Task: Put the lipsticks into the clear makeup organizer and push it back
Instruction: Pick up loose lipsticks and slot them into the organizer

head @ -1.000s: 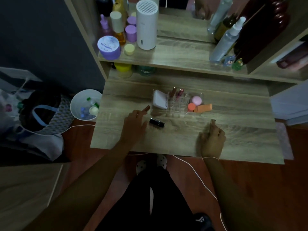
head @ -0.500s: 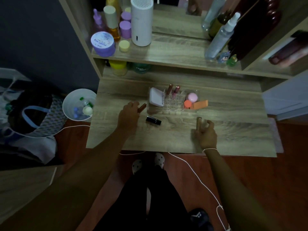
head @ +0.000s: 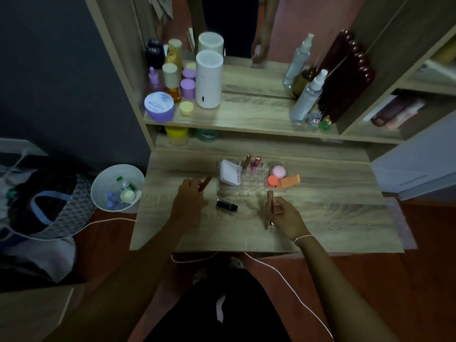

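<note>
The clear makeup organizer (head: 254, 185) stands mid-table with two lipsticks (head: 249, 164) upright in its back slots, a white compact (head: 229, 172), a pink sponge and orange items. My left hand (head: 188, 201) grips a brown lipstick (head: 206, 182), just left of the organizer. My right hand (head: 285, 214) holds a rose-gold lipstick (head: 270, 203) upright, right in front of the organizer. A black lipstick (head: 227, 204) lies on the wooden table (head: 333, 218) between my hands.
A shelf above holds a white cylinder (head: 208, 80), purple jars (head: 160, 106), spray bottles (head: 308, 95) and a mirror. A white bin (head: 117, 187) with bottles stands left of the table. A white cord (head: 283, 275) hangs under the front edge.
My right hand has lifted its lipstick off the table and brought it left toward the organizer. My left hand keeps the brown lipstick in about the same place.
</note>
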The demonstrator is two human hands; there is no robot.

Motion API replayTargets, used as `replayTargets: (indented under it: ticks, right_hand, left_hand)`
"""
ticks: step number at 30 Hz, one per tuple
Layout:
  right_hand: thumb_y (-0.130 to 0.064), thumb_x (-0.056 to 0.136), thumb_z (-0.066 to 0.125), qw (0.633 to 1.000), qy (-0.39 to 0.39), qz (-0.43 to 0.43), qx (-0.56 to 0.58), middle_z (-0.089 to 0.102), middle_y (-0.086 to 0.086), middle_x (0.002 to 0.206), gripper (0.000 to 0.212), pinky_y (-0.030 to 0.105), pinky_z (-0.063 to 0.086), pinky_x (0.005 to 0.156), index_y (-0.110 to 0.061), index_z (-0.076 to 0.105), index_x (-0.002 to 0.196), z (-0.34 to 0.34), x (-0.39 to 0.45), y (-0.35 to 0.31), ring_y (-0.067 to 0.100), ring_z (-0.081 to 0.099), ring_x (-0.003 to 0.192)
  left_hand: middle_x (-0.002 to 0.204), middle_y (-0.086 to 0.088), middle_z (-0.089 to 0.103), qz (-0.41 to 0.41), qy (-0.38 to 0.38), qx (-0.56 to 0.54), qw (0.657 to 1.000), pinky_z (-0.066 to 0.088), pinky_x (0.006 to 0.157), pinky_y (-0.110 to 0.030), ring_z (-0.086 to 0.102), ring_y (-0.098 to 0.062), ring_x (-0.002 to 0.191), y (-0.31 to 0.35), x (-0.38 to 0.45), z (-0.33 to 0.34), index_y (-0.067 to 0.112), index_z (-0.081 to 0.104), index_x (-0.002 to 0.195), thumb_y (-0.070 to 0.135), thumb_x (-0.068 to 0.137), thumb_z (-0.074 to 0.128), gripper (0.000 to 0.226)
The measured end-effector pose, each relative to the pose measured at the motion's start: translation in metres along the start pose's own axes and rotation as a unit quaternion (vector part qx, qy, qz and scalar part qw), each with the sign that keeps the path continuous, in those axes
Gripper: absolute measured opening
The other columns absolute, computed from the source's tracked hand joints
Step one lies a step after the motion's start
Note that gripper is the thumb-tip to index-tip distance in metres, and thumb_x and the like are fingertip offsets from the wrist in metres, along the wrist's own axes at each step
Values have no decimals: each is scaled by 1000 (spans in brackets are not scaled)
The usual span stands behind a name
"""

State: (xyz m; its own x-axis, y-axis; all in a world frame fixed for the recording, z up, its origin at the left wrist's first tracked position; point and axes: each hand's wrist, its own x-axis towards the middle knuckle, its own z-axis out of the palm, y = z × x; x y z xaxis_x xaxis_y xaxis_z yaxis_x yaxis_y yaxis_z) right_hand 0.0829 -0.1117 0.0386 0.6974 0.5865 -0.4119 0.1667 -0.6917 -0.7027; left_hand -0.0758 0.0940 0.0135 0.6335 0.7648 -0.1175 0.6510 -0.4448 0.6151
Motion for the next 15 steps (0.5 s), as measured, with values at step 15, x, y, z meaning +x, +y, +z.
replayTargets:
  ticks: [15]
  right_hand:
    - [-10,83,68,998,4,-56,-16,64,-4,85,21,13,43,63,-24,59,97,-21,43,-39,21,62,83]
  left_hand:
    - [93,-1,66,87,11,-149,985,38,63,-12,60,-13,82,79,33,-7,15,58,101,19,91,58,11]
